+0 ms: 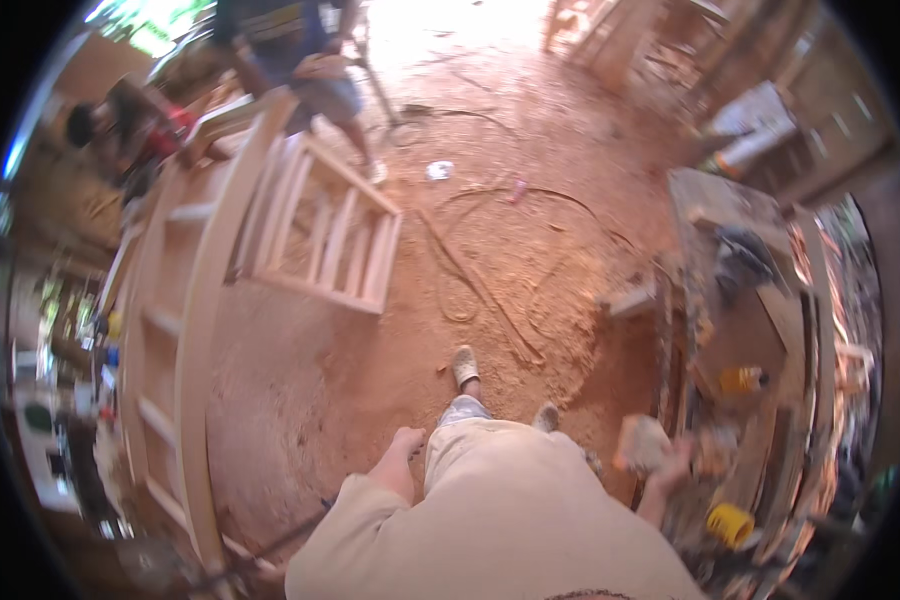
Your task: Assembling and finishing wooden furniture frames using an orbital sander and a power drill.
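My left hand [407,441] hangs beside my left thigh, away from any object; its fingers are too small and blurred to read. On the other side, my right hand [676,462] is at the near edge of a cluttered workbench [725,205]. It grips a pale, block-like piece [643,443], smeared by motion, so its exact kind does not show. Just right of that hand is a blurred brownish object [716,450]; whether the hand touches it I cannot tell. A yellow cylindrical container [730,524] lies on the bench closer to me.
A long wooden frame with crosspieces [192,360] stands at left, beside a smaller slatted frame [355,250]. Two people [300,60] are beyond them. A cable [580,203] and a long strip [480,288] lie on the sawdust-covered floor ahead. A yellow-orange bottle [742,379] sits on the bench.
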The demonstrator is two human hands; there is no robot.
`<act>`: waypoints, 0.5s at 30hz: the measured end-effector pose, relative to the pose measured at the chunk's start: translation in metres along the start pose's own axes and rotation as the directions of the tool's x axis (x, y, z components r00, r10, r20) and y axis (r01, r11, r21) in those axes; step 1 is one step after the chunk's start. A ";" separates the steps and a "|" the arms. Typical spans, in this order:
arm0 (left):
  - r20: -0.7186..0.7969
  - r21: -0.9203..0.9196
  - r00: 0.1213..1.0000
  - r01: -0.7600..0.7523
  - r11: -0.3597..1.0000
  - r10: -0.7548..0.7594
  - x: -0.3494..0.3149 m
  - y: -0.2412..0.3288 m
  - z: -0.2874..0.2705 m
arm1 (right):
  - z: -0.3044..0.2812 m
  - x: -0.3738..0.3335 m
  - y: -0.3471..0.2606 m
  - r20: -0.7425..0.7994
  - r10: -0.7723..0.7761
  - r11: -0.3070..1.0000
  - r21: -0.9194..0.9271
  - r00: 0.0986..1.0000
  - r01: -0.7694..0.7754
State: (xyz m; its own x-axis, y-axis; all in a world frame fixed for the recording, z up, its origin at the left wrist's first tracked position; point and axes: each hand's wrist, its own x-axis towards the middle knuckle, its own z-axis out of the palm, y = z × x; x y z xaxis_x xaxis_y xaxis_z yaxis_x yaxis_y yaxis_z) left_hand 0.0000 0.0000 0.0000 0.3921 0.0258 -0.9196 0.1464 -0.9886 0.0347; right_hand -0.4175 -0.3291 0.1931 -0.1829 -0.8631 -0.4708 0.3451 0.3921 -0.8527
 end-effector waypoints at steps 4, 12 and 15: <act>0.019 -0.072 0.926 -0.375 0.924 0.377 0.039 0.044 -0.045 | 0.125 -0.053 -0.019 0.270 -0.169 0.983 -0.028 0.948 0.184; -0.020 -0.582 0.948 -0.269 0.768 0.317 0.080 0.132 -0.137 | 0.277 -0.069 -0.027 0.377 0.035 0.972 -0.230 0.926 0.057; -0.063 -0.609 0.978 -0.197 0.768 0.200 0.095 0.144 -0.168 | 0.299 -0.067 -0.032 0.437 -0.052 0.863 -0.433 0.898 0.261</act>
State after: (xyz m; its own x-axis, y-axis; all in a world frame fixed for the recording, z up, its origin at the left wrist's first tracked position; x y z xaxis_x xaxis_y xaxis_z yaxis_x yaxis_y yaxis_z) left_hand 0.2109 -0.1153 -0.0171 0.4698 -0.1636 -0.8675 0.5887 -0.6742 0.4460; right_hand -0.1407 -0.3786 0.3194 0.2206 -0.9343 -0.2799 -0.1488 0.2514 -0.9564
